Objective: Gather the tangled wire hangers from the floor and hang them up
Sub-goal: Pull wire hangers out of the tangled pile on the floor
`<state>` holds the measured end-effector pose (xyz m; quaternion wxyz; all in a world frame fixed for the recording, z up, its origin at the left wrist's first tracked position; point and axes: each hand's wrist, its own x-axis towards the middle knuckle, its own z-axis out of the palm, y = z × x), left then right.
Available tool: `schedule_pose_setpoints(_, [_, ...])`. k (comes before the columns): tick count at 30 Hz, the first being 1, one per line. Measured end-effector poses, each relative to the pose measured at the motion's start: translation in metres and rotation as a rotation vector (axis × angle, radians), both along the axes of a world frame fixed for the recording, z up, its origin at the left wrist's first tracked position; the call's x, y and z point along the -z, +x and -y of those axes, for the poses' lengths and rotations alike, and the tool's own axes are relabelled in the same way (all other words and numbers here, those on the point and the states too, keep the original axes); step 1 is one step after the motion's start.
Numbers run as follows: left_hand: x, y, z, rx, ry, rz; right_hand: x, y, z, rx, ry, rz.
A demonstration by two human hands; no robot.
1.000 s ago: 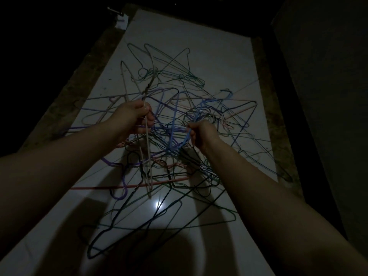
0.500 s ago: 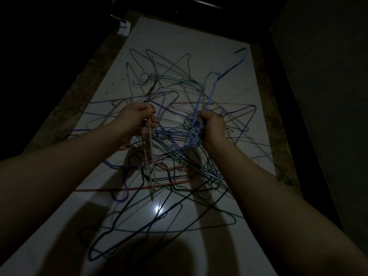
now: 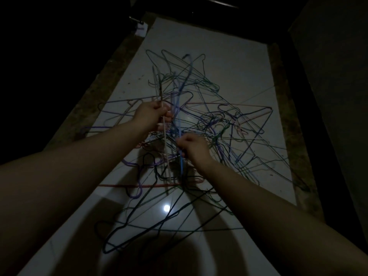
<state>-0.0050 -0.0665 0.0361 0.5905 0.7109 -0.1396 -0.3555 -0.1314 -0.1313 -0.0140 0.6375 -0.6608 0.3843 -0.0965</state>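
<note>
here, nearest the camera, a few dark hangers lie flat and loosely crossed on the white floor, beside a round glare spot. just beyond them a red hanger lies crosswise under the heap.

above this, both forearms reach forward over the pile of hangers. the right hand is the nearer one: its fingers are curled tight round a blue hanger, which stands almost upright and runs up past the other hand. the left hand, a little farther and higher, is closed round a pale hanger, also held near upright. the two held wires run close together and cross several others; whether they are hooked on each other cannot be told in this dim light.

step in hand, as judged: separation. two hangers are lifted partly out of the tangle; none is hung, and no rail is in view.

next move, as judged: draw the blue hanger clear of the pale one and of the loops round them. this calls for a slow pull along the wire's own line, with a turn of the wrist wherever a hook catches. a hard pull could drag the whole heap.

farther out, green hangers sprawl at the far edge of the pile. a small white object sits at the floor's far left corner; beyond is dark.
</note>
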Motion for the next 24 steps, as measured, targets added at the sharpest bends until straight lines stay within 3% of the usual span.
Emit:
schedule_pose_setpoints(9, [0.016,0.007,0.001,-0.148,-0.001,-0.031,0.009,-0.003,-0.018,-0.150,-0.151,-0.034])
schedule_pose_setpoints(20, [0.023,0.001,0.008,-0.063,0.018,-0.081,0.018,-0.014,-0.016,-0.256,-0.050,-0.016])
schedule_pose_setpoints(24, [0.029,-0.001,0.007,0.004,0.078,-0.073,0.025,-0.027,0.003,-0.098,0.005,-0.043])
